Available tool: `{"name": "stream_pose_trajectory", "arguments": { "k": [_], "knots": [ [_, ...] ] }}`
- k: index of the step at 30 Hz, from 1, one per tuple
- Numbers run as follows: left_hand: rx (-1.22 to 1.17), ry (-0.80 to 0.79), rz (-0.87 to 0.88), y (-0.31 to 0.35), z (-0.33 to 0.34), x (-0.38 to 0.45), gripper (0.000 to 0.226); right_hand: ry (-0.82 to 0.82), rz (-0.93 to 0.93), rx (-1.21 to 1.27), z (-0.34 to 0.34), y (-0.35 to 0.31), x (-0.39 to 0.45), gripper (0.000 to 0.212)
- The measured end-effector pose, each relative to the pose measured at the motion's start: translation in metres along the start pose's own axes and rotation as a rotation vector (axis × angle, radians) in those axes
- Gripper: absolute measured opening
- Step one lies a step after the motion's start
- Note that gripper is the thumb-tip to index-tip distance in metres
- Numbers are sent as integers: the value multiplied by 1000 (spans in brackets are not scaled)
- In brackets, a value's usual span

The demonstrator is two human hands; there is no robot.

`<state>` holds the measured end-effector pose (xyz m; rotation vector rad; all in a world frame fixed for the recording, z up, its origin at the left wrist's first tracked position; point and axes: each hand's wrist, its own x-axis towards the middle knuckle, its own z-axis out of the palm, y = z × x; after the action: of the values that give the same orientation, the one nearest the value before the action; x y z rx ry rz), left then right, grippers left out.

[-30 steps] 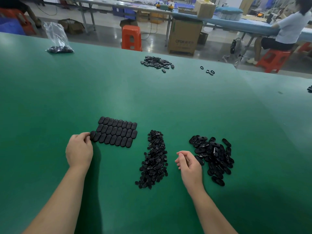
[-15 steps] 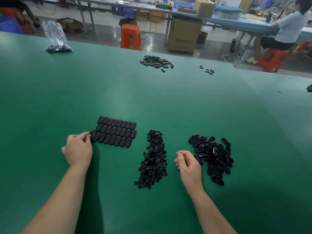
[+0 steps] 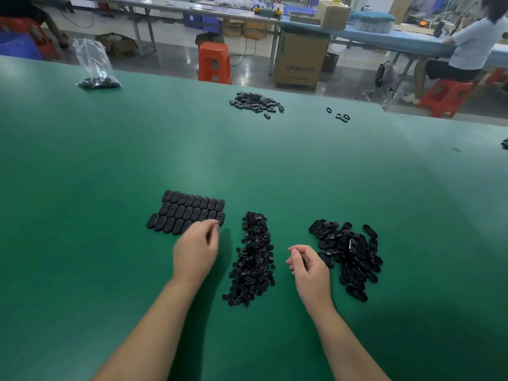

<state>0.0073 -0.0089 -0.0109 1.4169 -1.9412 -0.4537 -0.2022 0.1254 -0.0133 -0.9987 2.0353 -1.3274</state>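
On the green counter (image 3: 110,160), left to right: a block of black ovals (image 3: 189,210), a long heap of tiny black bits (image 3: 253,259) running away from the body, a heap of loose ovals (image 3: 349,251). Left hand (image 3: 196,248) between the block's near right corner and the long left side of the tiny bits, fingers loosely curled, nothing seen inside. Right hand (image 3: 310,268) between the two heaps, just beside the loose ovals, fingers curled in, no telling if holding anything.

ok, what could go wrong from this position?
Left hand sits over the near edge of the oval-cap grid; a brush could knock the tight rows askew. The small-parts pile lies close between both hands, so a wrist sweep may scatter it toward the oval-shell pile beside the right hand.
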Motion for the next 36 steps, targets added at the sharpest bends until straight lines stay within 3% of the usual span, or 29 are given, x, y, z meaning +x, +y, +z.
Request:
{"name": "stream_pose_trajectory", "arguments": {
  "k": [3,13,19,23,27,36],
  "knots": [
    [18,-106,22,13,19,-16,19,-7,1,-13,1,0,0,17],
    [107,-143,85,12,22,-21,14,-46,-40,-116,4,-4,-4,18],
    [136,-160,85,12,23,-19,10,3,-203,-550,-15,-10,1,24],
    [154,-166,74,12,24,-18,9,61,-157,-873,-45,-7,21,36],
    [163,-163,69,12,24,-17,10,-26,-116,-1077,-63,-3,35,36],
    [174,-165,70,14,25,-16,11,-188,-235,-984,-48,2,22,38]
  ]
}}
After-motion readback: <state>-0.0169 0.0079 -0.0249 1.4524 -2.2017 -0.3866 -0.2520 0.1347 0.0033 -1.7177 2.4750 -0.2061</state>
